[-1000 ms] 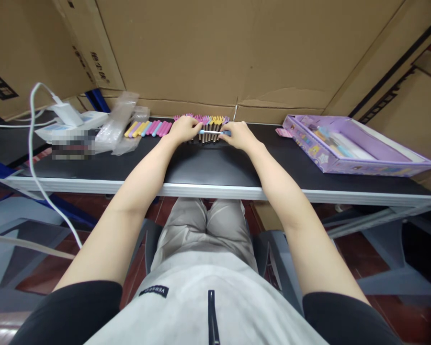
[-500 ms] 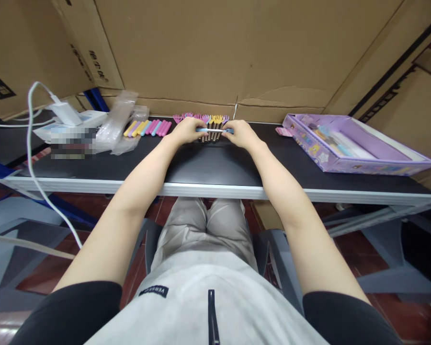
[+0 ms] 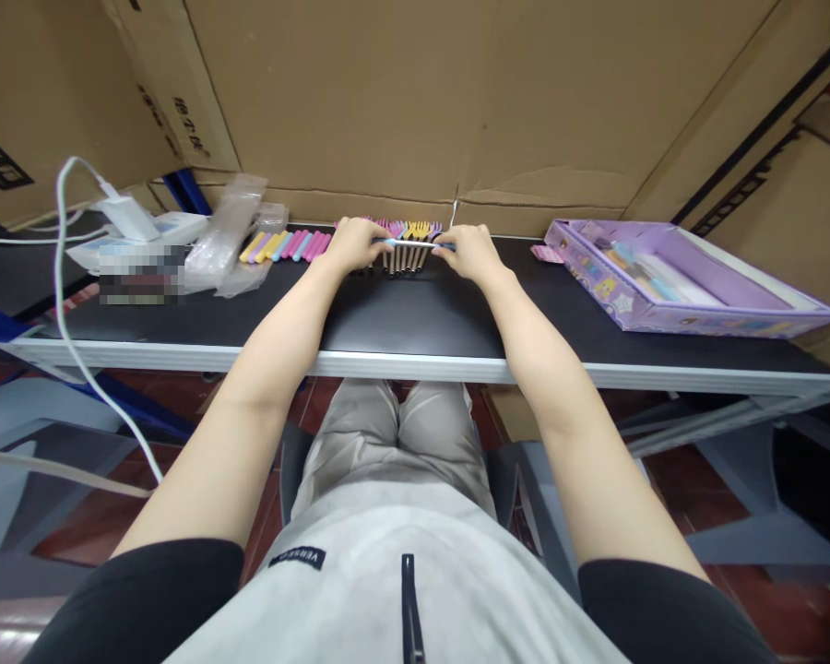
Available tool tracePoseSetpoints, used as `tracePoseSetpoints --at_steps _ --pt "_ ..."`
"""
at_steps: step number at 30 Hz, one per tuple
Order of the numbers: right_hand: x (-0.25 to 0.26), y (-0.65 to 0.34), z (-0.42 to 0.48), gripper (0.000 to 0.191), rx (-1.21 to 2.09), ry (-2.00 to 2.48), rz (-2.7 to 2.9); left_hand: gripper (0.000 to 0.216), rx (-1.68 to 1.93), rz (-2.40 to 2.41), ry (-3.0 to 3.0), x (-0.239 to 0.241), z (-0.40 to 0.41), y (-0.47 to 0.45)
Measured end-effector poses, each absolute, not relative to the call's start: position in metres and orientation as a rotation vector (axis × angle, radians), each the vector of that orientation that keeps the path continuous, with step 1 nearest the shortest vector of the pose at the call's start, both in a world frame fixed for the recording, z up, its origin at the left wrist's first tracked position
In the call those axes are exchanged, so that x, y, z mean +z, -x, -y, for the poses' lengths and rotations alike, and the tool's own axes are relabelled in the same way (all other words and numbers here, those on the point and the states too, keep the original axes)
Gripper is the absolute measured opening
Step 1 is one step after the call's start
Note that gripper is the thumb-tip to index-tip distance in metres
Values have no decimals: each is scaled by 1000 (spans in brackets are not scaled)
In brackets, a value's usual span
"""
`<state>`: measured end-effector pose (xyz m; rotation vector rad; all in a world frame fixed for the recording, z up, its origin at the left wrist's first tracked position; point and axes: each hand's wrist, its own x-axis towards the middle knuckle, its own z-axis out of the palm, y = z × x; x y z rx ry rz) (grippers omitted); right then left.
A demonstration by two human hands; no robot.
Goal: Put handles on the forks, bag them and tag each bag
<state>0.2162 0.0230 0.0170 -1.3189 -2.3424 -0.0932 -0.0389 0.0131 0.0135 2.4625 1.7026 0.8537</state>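
Note:
Between my two hands, a slim back scratcher point(image 3: 415, 243) with a silver rod and blue ends is held level above the black tabletop. My left hand point(image 3: 355, 244) is closed on its left blue end, thumb and fingers pinching it. At the other end, the fingers of my right hand point(image 3: 468, 251) are closed on the blue part, which they partly cover. Behind the rod lies a row of back scratchers point(image 3: 405, 261) with pink, purple and yellow claw-shaped heads and bare metal rods. My left hand hides part of that row.
Left of my hands lie several coloured handle sleeves point(image 3: 283, 246) in a row beside clear plastic bags point(image 3: 222, 242). A white charger point(image 3: 130, 218) with a cable is farther left. On the right are a purple box point(image 3: 719, 323) and a small pink card point(image 3: 548, 254). Cardboard point(image 3: 415, 101) stands behind.
My hands have moved slightly up and a little apart along the back scratcher. More of its silver rod shows between them, and less of the blue part by my left hand.

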Motion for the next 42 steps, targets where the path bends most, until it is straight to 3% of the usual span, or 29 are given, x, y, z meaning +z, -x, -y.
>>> tracePoseSetpoints --at_steps 10,22,32,36,42 --pt "19 -260 -42 35 -96 1428 2197 31 761 -1897 -2326 16 -19 79" --pt "19 -312 -51 27 -83 1640 2094 35 757 -2026 -2203 18 -17 112" --pt "17 -321 -59 51 -147 1564 2087 35 696 -2030 -2194 23 -11 115" --pt "17 -321 -61 44 -146 1602 2092 26 726 -2026 -2184 22 -15 116" --pt "16 -320 -67 27 -120 1573 2148 35 685 -2034 -2189 22 -14 116"
